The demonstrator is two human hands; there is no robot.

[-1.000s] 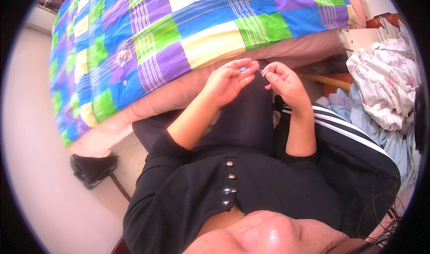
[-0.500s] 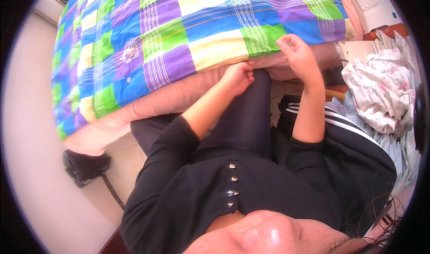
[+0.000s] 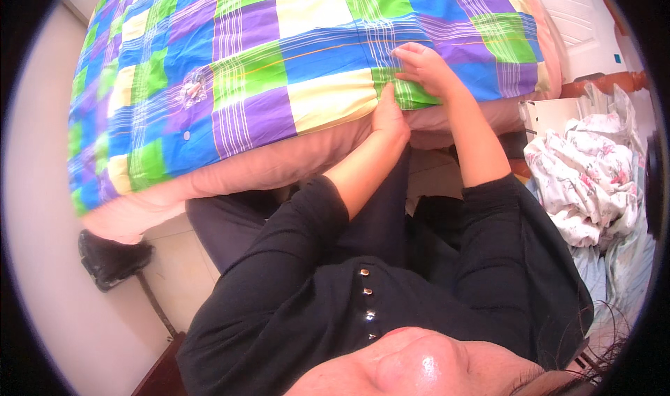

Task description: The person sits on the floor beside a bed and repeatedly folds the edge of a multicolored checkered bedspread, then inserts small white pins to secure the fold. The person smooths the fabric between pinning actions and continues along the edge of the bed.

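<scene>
A quilt (image 3: pixel 317 57) in blue, green, purple and cream checks covers the bed. At its near edge, my left hand (image 3: pixel 392 120) grips the border, thumb on top of a green square and the other fingers hidden below. Just beyond it, my right hand (image 3: pixel 427 71) hovers over or touches the same green patch. Its fingers point left and stand apart; I make out nothing between them. To the left on the quilt lie a small clear packet (image 3: pixel 195 91) with something inside and a small round whitish piece (image 3: pixel 186 136).
Pink bedding (image 3: pixel 279 160) hangs below the quilt's edge. Crumpled white floral cloth (image 3: pixel 590 172) is piled at the right, over pale blue fabric. A black dustpan or brush head (image 3: pixel 112 260) with a long handle stands on the tiled floor at left, beside a white wall (image 3: pixel 42 186).
My right hand has come down leftward onto the green patch, its fingers loosening from a pinch. My left hand has shifted right along the edge, thumb now on top. The view has moved slightly.
</scene>
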